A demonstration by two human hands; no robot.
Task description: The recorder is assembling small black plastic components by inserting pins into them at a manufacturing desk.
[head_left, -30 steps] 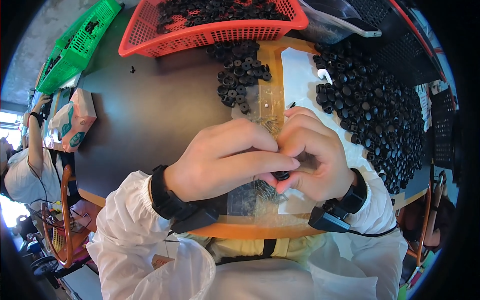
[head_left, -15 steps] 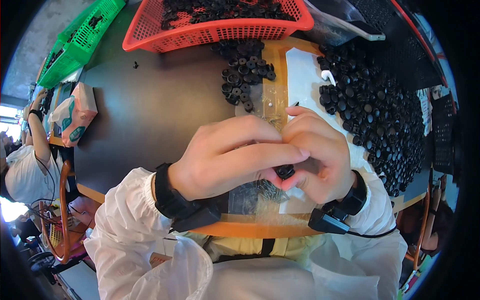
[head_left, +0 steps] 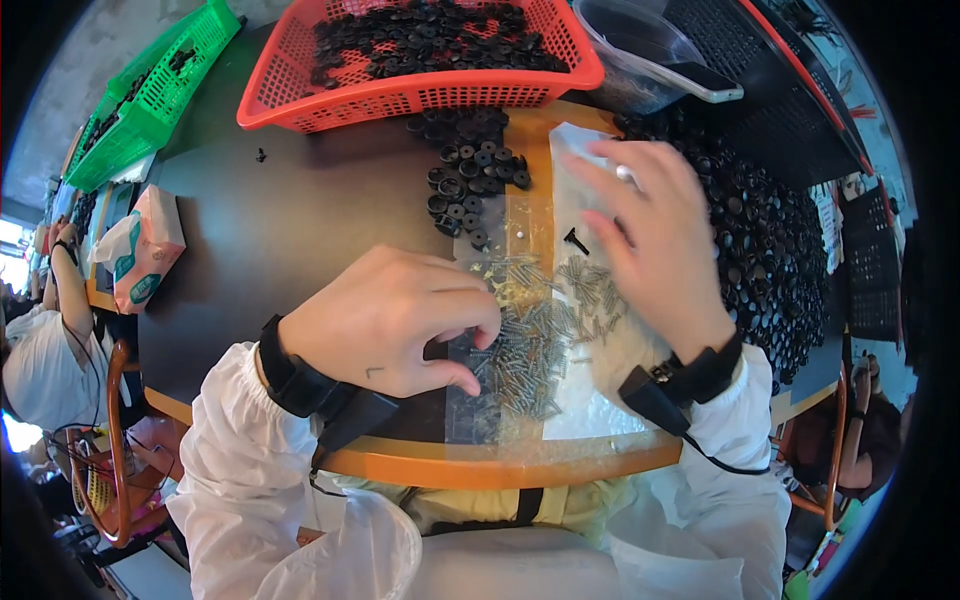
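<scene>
My left hand hovers at the left edge of a pile of small metal springs. Its fingers are curled, with the thumb apart from them and nothing visible between. My right hand, blurred by motion, reaches over a white sheet with its fingers spread. Beside its thumb lies a small black T-shaped part. Right of that hand spreads a big heap of shiny black round caps. Black ring-like parts with holes sit in a cluster beyond the springs.
A red basket of black parts stands at the back. Beside it is a clear tub with a phone on top. At left are a tissue box and a green basket. A co-worker's arm shows far left.
My hands, together around a small black part before, have parted. My left hand moved left and my right hand up and right. The springs and T-shaped part are now in plain sight.
</scene>
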